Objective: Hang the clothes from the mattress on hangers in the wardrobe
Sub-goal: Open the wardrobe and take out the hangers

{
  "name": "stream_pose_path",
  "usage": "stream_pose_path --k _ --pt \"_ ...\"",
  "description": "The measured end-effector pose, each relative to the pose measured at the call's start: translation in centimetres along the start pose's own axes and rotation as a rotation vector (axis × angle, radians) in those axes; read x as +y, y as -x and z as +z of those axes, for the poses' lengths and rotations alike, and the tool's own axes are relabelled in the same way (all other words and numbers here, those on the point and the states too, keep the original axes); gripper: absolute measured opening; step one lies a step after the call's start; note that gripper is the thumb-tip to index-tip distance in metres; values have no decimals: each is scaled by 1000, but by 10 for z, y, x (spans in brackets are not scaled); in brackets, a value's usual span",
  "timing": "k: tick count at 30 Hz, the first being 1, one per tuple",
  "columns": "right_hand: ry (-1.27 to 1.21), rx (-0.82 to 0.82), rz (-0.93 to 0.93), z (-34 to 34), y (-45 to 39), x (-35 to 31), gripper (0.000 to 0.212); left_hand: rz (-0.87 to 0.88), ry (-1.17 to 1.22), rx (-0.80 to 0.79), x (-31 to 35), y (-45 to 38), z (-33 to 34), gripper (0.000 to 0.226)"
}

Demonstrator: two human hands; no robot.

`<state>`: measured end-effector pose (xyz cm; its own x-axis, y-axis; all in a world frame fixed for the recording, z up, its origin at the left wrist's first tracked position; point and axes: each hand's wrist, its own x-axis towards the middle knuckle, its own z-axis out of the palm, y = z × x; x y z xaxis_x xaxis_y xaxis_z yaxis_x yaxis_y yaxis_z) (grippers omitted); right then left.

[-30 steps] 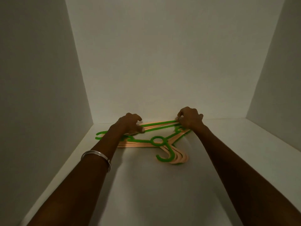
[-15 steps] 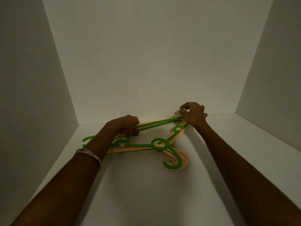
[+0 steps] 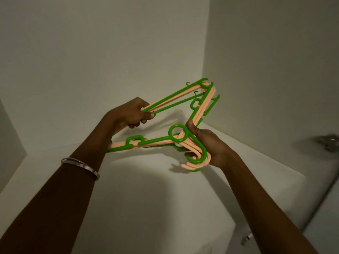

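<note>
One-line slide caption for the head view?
Both hands, left and right, hold a bundle of green and peach hangers above a white wardrobe shelf.

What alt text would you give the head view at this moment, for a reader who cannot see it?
Two bare hands hold a stack of green and peach plastic hangers above a white wardrobe shelf. The left hand grips the bottom bars; the right hand holds the necks near the hooks. A silver bangle circles the left wrist.

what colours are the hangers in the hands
Green and peach hangers, a stacked bunch, clearest in the head view.
</note>
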<state>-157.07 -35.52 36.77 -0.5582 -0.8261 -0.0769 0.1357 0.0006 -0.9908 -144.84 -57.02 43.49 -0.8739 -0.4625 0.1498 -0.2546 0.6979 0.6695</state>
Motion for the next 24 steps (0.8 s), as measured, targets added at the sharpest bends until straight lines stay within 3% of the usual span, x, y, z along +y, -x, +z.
stream_pose_path --k 6,13,19,24 --pt "-52 291 -146 -68 151 -1 44 208 7 -125 116 30 85 14" --pt "66 643 -124 -149 384 52 29 425 46 -458 254 140 237 23" --pt "163 997 -106 -176 585 127 18 429 193 -870 324 267 375 37" --pt "268 1171 41 -165 745 176 12 304 430 -1196 356 399 487 16"
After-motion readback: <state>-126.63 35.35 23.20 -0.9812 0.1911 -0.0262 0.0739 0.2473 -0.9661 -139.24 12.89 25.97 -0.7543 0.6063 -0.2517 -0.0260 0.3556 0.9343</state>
